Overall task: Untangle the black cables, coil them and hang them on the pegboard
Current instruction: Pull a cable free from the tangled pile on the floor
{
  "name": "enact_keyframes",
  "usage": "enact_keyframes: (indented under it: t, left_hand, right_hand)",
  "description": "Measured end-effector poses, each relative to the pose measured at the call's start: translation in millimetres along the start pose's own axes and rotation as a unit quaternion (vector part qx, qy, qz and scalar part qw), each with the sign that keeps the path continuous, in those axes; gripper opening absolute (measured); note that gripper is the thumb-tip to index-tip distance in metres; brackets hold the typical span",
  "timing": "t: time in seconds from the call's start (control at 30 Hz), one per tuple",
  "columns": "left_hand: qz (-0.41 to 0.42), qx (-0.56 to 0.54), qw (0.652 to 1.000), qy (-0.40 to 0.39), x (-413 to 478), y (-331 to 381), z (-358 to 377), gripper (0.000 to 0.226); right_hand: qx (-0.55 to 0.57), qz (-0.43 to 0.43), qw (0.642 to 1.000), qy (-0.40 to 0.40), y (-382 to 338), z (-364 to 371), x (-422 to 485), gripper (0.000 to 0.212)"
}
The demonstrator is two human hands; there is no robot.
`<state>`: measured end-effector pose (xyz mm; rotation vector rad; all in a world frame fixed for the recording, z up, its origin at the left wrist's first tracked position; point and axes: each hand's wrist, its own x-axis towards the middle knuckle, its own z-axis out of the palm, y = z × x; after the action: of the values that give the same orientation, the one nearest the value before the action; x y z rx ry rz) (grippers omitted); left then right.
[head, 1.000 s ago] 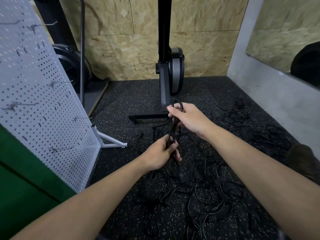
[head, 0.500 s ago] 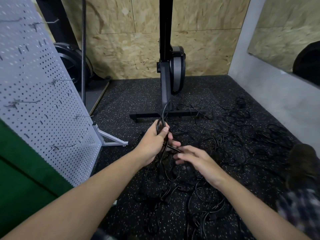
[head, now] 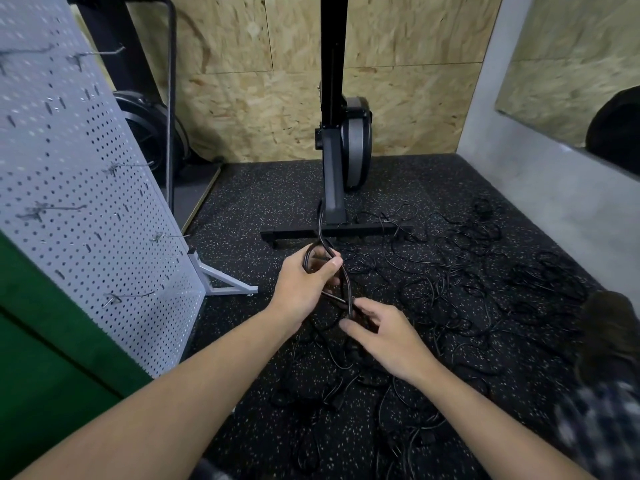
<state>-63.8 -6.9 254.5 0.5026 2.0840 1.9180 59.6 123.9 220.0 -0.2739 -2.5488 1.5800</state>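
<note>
My left hand grips a small coil of black cable at mid-frame; one loop end sticks up above the fist. A strand of that cable runs down to my right hand, which pinches it between thumb and fingers just below the left hand. A tangle of black cables sprawls over the speckled floor under and to the right of both hands. The white pegboard leans at the left, its wire hooks bare.
A black exercise-machine post with a cross foot stands just behind the hands. The pegboard's white foot juts onto the floor. A green panel fills the lower left. A grey wall runs along the right.
My right hand has dropped from above the left hand to just below it and now pinches a lower strand. My left hand has risen a little with the coil.
</note>
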Motion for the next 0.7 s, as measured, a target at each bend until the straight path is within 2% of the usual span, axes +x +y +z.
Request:
enact_keyframes:
  t: [0.07,0.13,0.3,0.4,0.6,0.7]
  left_hand:
    - [-0.004,0.018,1.000,-0.007,0,-2,-3,0.005]
    - [-0.044,0.011,0.999,-0.017,0,-3,-5,0.011]
    - [-0.136,-0.056,0.987,-0.057,1,-1,-9,0.015]
    - [-0.127,-0.051,0.989,-0.051,0,-1,-9,0.013]
    - [-0.098,-0.033,0.994,0.028,4,0,-6,0.013]
    - [-0.082,0.002,0.994,0.066,3,3,-6,0.013]
  right_hand:
    - [0.003,-0.003,1.000,-0.004,-1,-2,0,0.015]
    - [0.028,0.011,1.000,-0.003,0,-5,1,0.021]
    - [0.111,0.078,0.991,-0.020,9,-20,11,0.021]
    - [0.193,0.130,0.972,-0.016,9,-31,16,0.024]
    - [0.330,0.228,0.916,-0.010,2,-47,24,0.028]
    - [0.312,0.244,0.918,-0.013,2,-51,27,0.027]
